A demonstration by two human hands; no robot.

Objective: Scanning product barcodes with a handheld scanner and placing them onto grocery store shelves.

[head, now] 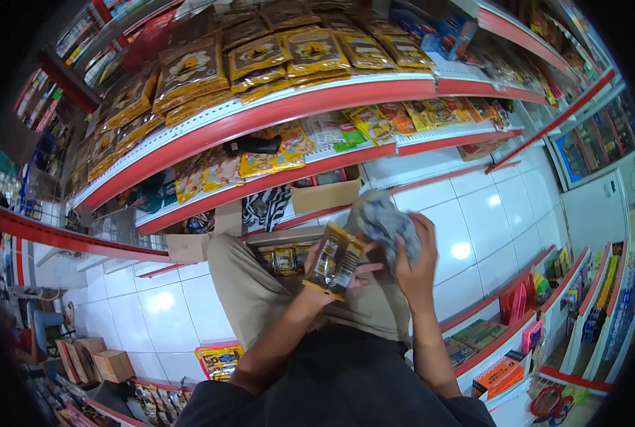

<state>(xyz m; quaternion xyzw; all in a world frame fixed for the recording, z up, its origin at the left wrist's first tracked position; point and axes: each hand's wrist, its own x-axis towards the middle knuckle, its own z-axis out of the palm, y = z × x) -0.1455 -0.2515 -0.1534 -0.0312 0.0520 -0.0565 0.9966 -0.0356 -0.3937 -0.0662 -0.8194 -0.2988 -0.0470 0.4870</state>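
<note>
In my left hand lies a brown and yellow plastic packet, held over my lap with its printed back side up. My right hand grips a crumpled grey-blue cloth, just to the right of the packet. The cloth looks slightly blurred. Between my knees and the shelf sits an open cardboard box with several similar packets inside, partly hidden by my leg and left hand.
A red-edged shelf ahead carries stacks of brown and yellow packets. Food sachets and a black object lie on the lower shelf. Low shelves with boxes stand at right. Another person is at far left near cardboard boxes.
</note>
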